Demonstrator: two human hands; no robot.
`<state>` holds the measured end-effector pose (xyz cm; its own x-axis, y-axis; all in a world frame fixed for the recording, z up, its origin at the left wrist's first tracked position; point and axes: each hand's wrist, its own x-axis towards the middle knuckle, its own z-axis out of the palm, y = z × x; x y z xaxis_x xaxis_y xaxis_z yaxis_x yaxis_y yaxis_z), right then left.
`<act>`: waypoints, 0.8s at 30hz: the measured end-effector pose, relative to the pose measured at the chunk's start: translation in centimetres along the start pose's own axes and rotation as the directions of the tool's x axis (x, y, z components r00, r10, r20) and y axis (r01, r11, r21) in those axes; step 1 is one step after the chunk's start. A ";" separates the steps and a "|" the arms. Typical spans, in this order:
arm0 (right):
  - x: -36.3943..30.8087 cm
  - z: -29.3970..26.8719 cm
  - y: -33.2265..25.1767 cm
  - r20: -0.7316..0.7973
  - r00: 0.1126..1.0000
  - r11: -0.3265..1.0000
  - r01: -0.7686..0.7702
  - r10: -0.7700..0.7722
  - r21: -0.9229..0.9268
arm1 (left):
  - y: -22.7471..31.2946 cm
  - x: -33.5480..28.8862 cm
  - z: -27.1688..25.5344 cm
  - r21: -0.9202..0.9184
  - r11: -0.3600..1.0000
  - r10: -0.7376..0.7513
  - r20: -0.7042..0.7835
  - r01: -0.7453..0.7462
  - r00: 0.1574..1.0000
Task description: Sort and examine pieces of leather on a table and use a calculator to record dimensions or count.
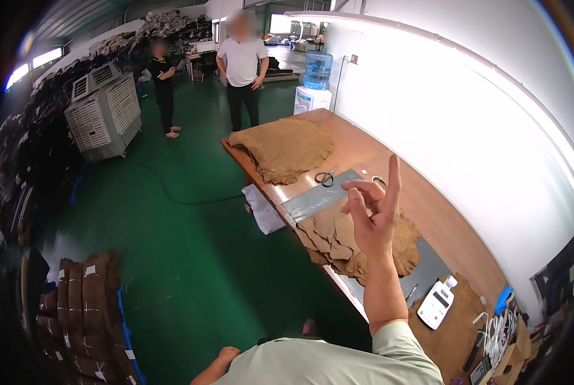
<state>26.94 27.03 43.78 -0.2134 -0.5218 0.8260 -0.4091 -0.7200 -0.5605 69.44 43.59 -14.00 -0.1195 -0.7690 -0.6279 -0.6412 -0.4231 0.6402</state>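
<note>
My right hand (378, 212) is raised over the work table (428, 186), with its index finger pointing up and the other fingers partly bent and spread. It holds nothing. Behind it in the picture lies a loose pile of tan leather hides (332, 240). A pair of scissors (326, 178) rests close to the hand's far side, by a grey sheet (319, 196). Farther along the table is a larger stack of brown hides (287, 147). My left hand (228, 355) hangs low beside my body, its fingers too small to make out.
A white handheld meter (436, 305) sits on a brown hide (457, 327) near cables (502, 333). Two people stand beyond the table, near a water dispenser (313, 99). Rolled brown bundles (81, 301) and a large grey air cooler (107, 112) are on the left.
</note>
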 end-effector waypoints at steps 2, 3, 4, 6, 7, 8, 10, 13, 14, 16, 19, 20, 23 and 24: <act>1.1 0.5 -0.9 -0.040 0.999 0.999 0.027 -0.027 -0.025 | 0.5 -1.5 0.5 -0.052 0.996 -0.077 0.015 0.078 0.997; 1.9 0.6 -1.1 -0.033 0.998 0.998 0.049 -0.051 -0.046 | 1.0 -2.3 0.6 -0.107 0.982 -0.151 0.026 0.153 0.988; 2.3 0.8 -1.4 -0.021 0.997 0.996 0.070 -0.072 -0.062 | 1.2 -2.8 0.5 -0.106 0.982 -0.154 0.030 0.156 0.988; 2.6 1.9 -2.2 -0.012 0.986 0.983 0.162 -0.164 -0.091 | 1.6 -3.5 0.2 -0.156 0.970 -0.183 0.046 0.189 0.982; 2.9 2.5 -2.6 -0.002 0.966 0.960 0.257 -0.259 -0.109 | 1.1 -3.0 0.2 -0.162 0.968 -0.188 0.039 0.192 0.981; 3.0 2.9 -2.9 0.000 0.966 0.961 0.258 -0.260 -0.099 | 0.7 -2.3 0.0 -0.038 0.987 -0.159 -0.003 0.159 0.987; 2.8 3.5 -3.6 0.076 0.922 0.917 0.386 -0.380 -0.099 | 0.5 -2.1 0.1 0.084 0.988 -0.128 -0.034 0.131 0.991; 1.6 3.7 -4.3 0.146 0.975 0.974 0.188 -0.170 -0.124 | 1.9 -1.5 0.3 -0.093 0.977 -0.196 -0.032 0.192 0.980; 1.2 3.7 -3.9 0.119 0.978 0.970 0.186 -0.169 -0.158 | 2.6 -1.4 0.3 -0.157 0.960 -0.241 -0.026 0.234 0.970; -0.2 3.5 -2.6 0.078 0.970 0.965 0.237 -0.229 -0.113 | 3.1 -1.9 0.4 -0.230 0.931 -0.297 -0.021 0.285 0.955; -1.4 2.4 -2.2 -0.015 0.970 0.970 0.242 -0.243 -0.022 | 2.6 -2.0 0.4 -0.149 0.961 -0.242 -0.029 0.235 0.970; -1.8 1.8 -2.1 -0.055 0.979 0.979 0.198 -0.196 0.038 | 2.1 -2.1 0.4 -0.083 0.979 -0.191 -0.030 0.188 0.981; -3.1 -2.2 -2.7 -0.282 0.831 0.878 0.449 -0.479 -0.165 | -0.3 -1.3 1.0 -0.038 0.993 -0.115 -0.037 0.114 0.993; -3.4 -3.3 -3.6 -0.356 0.788 0.865 0.465 -0.501 -0.189 | -1.3 -1.3 1.1 -0.047 0.995 -0.091 -0.039 0.089 0.995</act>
<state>26.19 32.94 43.17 -0.2794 0.1126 0.9535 -0.6203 -0.7792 -0.0898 69.59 45.66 -14.52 -0.0308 -0.7457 -0.6656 -0.6132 -0.5118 0.6017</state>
